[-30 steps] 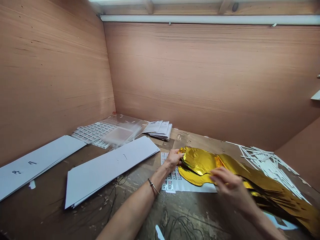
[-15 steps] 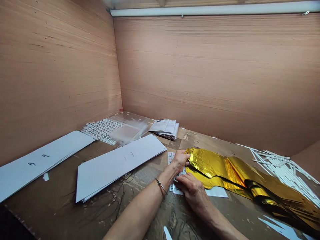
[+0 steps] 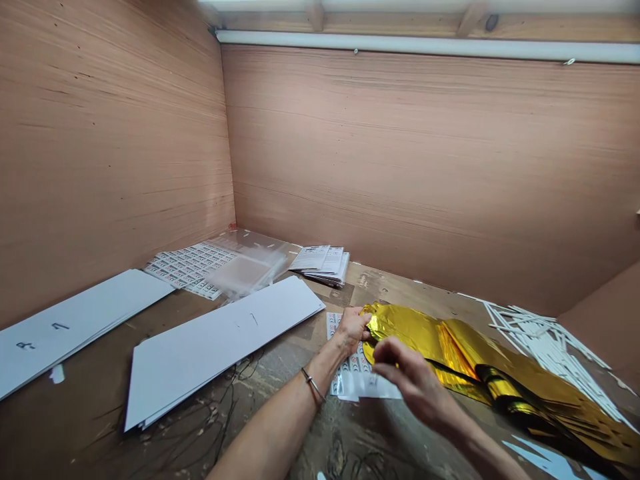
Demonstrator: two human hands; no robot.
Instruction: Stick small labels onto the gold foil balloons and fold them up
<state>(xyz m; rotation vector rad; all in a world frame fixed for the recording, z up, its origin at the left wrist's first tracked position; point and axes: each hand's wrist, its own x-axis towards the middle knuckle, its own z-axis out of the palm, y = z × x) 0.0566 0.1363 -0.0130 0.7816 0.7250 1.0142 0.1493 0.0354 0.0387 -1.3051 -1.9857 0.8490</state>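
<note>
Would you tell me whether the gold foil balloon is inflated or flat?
Flat: the gold foil balloon lies thin and creased, pinched by the left hand.

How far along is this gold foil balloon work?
Nothing clearly looks finished. In hand: the left hand pinches the end of a gold foil balloon, the right hand just above it. Remaining: the foil balloon stack, white sticks and sticker sheet lie nearby.

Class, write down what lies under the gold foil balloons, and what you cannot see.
A printed sticker sheet sticks out from under the gold foil balloons; the part beneath them is covered.
</note>
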